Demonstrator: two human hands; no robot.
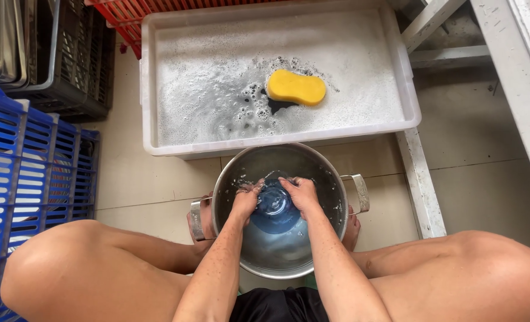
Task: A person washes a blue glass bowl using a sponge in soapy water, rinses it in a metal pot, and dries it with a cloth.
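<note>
As the single head view looks straight down, both hands sit inside a steel pot (280, 250) standing on the tiled floor (480, 179) between the person's bare knees.

Left hand (247, 200): grip closed around the left side of a blue glass object (274, 209), fingers curled over its edge. Wet, flecked with foam.

Right hand (301, 192): grip closed on the right side of the same blue glass object, fingers bent over its top. The two hands nearly meet above it.

Blue glass object: rounded, translucent, held between both grips just above the pot's inner base; exact shape cannot be told.

Steel pot: round, two side handles, one outward of each wrist; traces of suds on the inner wall.

White plastic tub (405, 89): directly beyond the hands, touching or just beside the pot's far rim; filled with soapy water.

Yellow sponge (296, 87): floats in the tub, ahead of the right hand.

Blue crate (20, 155): well left of the left hand.

Black crate (80, 65) and red crate (128, 18): further ahead on the left.

White frame (423, 191): right of the right hand.
</note>
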